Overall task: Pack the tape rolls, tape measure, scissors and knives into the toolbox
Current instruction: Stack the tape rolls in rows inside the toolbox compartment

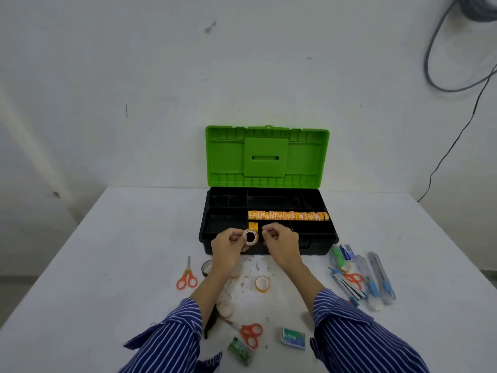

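A black toolbox (320, 244) with a green lid (267, 156) stands open at the table's back. A row of orange tape rolls (287, 215) fills one tray compartment, and one more roll (253, 226) stands in the slot below. My left hand (228, 247) pinches a small clear tape roll (250, 237) over the box's front edge. My right hand (281, 242) hovers just right of it with curled fingers that hold nothing. Another clear roll (262, 284) lies on the table. Orange scissors lie at the left (187, 277), at the near middle (250, 333) and at the right (353, 279).
Several utility knives (376, 281) and a stapler (347, 288) lie right of the box. A dark tape roll (206, 267) sits behind my left wrist. A staple box (293, 338) and a green packet (239, 351) lie near the front edge. Cables hang on the wall at the right.
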